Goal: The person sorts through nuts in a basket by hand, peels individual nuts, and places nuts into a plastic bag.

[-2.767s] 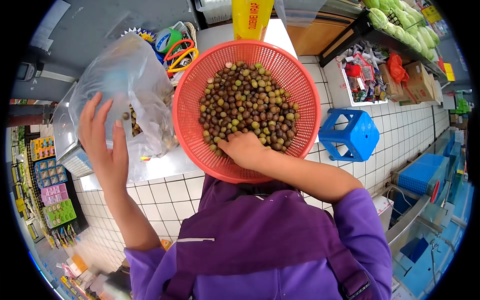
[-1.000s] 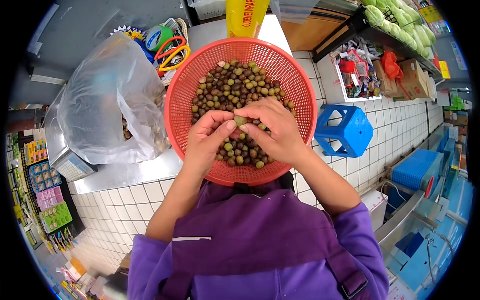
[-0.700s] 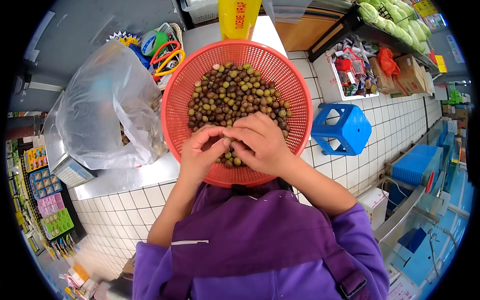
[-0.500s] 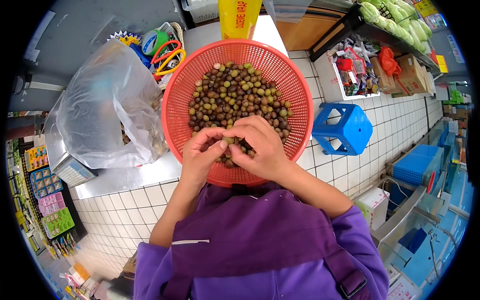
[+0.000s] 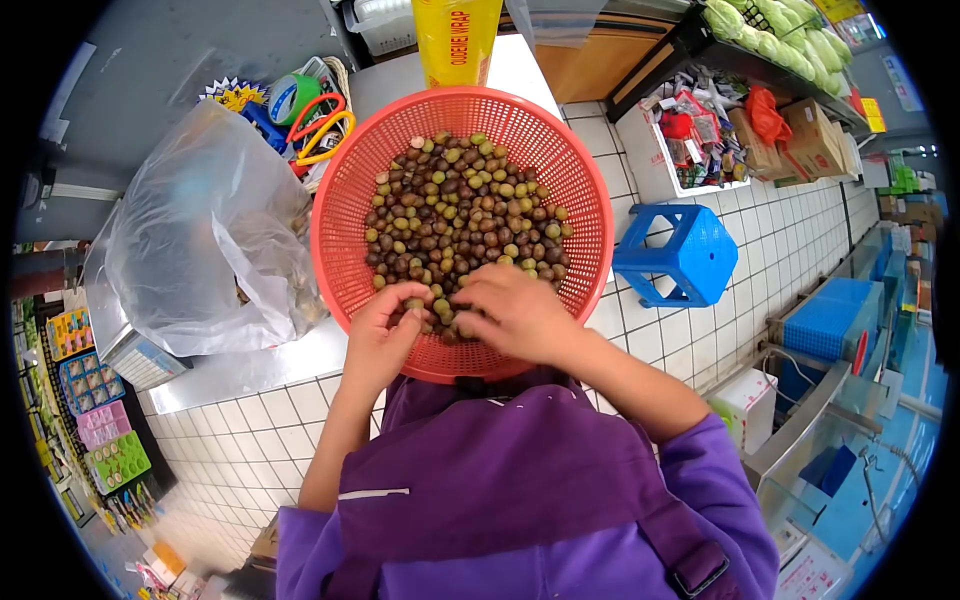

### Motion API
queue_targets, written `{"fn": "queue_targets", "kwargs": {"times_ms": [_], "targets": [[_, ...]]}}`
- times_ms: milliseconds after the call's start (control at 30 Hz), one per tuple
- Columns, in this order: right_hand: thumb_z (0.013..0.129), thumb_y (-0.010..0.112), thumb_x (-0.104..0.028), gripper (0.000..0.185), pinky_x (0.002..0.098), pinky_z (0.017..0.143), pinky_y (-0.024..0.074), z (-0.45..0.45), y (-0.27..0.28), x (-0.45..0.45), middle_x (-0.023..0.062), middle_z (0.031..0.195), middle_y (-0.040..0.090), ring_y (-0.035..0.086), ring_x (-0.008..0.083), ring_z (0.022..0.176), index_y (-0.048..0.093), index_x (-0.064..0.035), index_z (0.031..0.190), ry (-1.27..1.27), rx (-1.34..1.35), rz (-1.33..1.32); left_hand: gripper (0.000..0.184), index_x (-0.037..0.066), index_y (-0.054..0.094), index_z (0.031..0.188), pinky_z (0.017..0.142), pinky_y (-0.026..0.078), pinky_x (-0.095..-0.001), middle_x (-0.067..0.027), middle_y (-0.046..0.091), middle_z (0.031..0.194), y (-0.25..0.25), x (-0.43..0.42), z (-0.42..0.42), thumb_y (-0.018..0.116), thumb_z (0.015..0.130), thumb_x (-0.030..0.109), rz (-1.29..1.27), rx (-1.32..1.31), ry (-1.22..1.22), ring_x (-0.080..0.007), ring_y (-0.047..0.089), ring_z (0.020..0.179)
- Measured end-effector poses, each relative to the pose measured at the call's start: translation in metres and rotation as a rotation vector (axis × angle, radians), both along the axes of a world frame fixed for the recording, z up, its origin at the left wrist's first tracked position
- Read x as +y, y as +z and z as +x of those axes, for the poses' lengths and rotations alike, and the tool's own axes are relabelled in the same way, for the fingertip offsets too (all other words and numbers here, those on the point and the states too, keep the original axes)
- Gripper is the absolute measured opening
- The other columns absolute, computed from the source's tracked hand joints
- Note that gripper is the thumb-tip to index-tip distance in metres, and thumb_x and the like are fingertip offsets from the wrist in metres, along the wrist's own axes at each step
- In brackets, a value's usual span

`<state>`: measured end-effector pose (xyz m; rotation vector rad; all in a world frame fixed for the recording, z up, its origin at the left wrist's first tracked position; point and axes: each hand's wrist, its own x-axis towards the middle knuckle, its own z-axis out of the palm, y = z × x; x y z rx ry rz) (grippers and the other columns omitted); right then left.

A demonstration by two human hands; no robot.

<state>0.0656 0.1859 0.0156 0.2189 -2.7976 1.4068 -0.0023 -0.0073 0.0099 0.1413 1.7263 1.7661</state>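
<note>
A red plastic colander basket [image 5: 330,215] holds a large heap of small round fruits [image 5: 470,210], green to dark purple-brown. Over the near side of the heap, my left hand [image 5: 385,325] is closed, with a small fruit [image 5: 413,304] between its thumb and fingertips. To its right, my right hand [image 5: 520,312] reaches down to the fruits, its curved fingers and thumb apart. Its fingertips touch or nearly touch the heap, and they are partly hidden. The near rim of the basket lies against my purple apron [image 5: 500,470].
Left of the basket, a clear plastic bag [image 5: 190,230] lies on the metal table [image 5: 250,375]. Scissors [image 5: 325,130] and green tape [image 5: 293,98] sit behind it. A yellow wrap box [image 5: 455,45] stands at the back. A blue stool [image 5: 690,255] is on the tiled floor at right.
My hands were together around a small fruit; now they have parted. The right hand has lowered onto the heap, while the left has shifted slightly down and left.
</note>
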Motion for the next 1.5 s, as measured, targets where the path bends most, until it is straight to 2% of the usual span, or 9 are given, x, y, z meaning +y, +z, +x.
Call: {"fn": "queue_targets", "kwargs": {"times_ms": [67,100,233,433,700,933,1033,1233,1500], "targets": [[0.076,0.063,-0.015,0.022,0.0368,0.078,0.0456,-0.004,-0.018,0.026,0.0098,0.093,0.058,0.055,0.0283,0.090,0.059,-0.0050,0.095,-0.073,0.083,0.270,0.025,0.001,0.058,0.101,0.083,0.046,-0.0319,-0.0088,0.059,0.094,0.000,-0.005,-0.005,0.051,0.077,-0.001,-0.411,0.714,-0.340,-0.0245,0.056,0.090],[0.076,0.062,-0.013,0.021,0.0373,0.079,0.0454,-0.009,-0.023,0.040,0.0103,0.095,0.058,0.055,0.0287,0.091,0.060,-0.0043,0.095,-0.124,0.073,0.350,0.027,0.002,0.060,0.097,0.089,0.041,-0.0363,-0.0118,0.057,0.096,-0.002,-0.006,-0.006,0.054,0.071,0.002,-0.452,0.737,-0.411,-0.0318,0.049,0.099],[0.079,0.056,-0.011,0.020,0.0384,0.080,0.0453,-0.032,-0.037,0.076,0.0111,0.098,0.059,0.054,0.0309,0.093,0.060,-0.0022,0.097,-0.247,-0.012,0.491,0.037,0.008,0.056,0.111,0.097,0.035,-0.0425,-0.0095,0.048,0.123,-0.022,0.004,0.001,0.059,0.075,0.014,-0.618,0.912,-0.639,-0.0324,0.039,0.117],[0.080,0.054,-0.011,0.020,0.0388,0.077,0.0469,-0.083,-0.063,0.071,0.0105,0.095,0.060,0.056,0.0294,0.092,0.062,-0.0053,0.098,-0.326,0.013,0.457,0.052,0.021,0.045,0.127,0.101,0.026,-0.0559,-0.0051,0.030,0.141,-0.032,0.060,0.010,0.061,0.078,0.025,-0.548,1.169,-0.892,-0.0333,0.024,0.130],[0.079,0.057,-0.016,0.026,0.0390,0.073,0.0488,-0.114,-0.068,0.068,0.0099,0.097,0.058,0.059,0.0272,0.087,0.060,-0.0158,0.106,-0.318,-0.146,0.554,0.051,0.020,0.054,0.116,0.096,0.019,-0.0684,-0.0050,0.022,0.145,-0.039,0.088,-0.010,0.066,0.070,0.040,-0.749,1.059,-1.052,-0.0319,0.006,0.136],[0.077,0.059,-0.016,0.030,0.0397,0.072,0.0484,-0.100,-0.063,0.085,0.0102,0.092,0.058,0.059,0.0278,0.084,0.059,-0.0182,0.106,-0.231,-0.218,0.599,0.037,0.017,0.058,0.110,0.098,0.027,-0.0567,-0.0068,0.033,0.139,-0.034,0.021,-0.034,0.063,0.076,0.031,-0.969,0.977,-0.879,-0.0327,0.023,0.131],[0.075,0.059,-0.015,0.023,0.0394,0.073,0.0477,-0.088,-0.053,0.089,0.0082,0.090,0.057,0.058,0.0272,0.085,0.063,-0.0138,0.098,-0.258,-0.234,0.610,0.028,0.013,0.060,0.102,0.087,0.038,-0.0479,-0.0086,0.042,0.130,-0.021,0.002,-0.033,0.063,0.075,0.023,-0.859,1.093,-0.730,-0.0322,0.043,0.113],[0.071,0.063,-0.015,0.021,0.0372,0.074,0.0483,-0.069,-0.048,0.083,0.0062,0.089,0.056,0.056,0.0247,0.089,0.064,-0.0098,0.092,-0.168,0.094,0.528,0.023,0.009,0.059,0.094,0.081,0.043,-0.0397,-0.0070,0.051,0.112,-0.009,-0.019,-0.027,0.062,0.073,0.018,-0.762,1.052,-0.632,-0.0273,0.049,0.101],[0.075,0.060,-0.017,0.019,0.0401,0.076,0.0472,-0.075,-0.064,0.058,0.0093,0.090,0.059,0.057,0.0274,0.088,0.059,-0.0064,0.091,-0.053,-0.106,0.599,0.021,0.006,0.057,0.090,0.083,0.042,-0.0396,-0.0068,0.054,0.111,-0.016,-0.014,-0.024,0.062,0.073,0.017,-0.764,1.150,-0.499,-0.0270,0.047,0.108]]}}
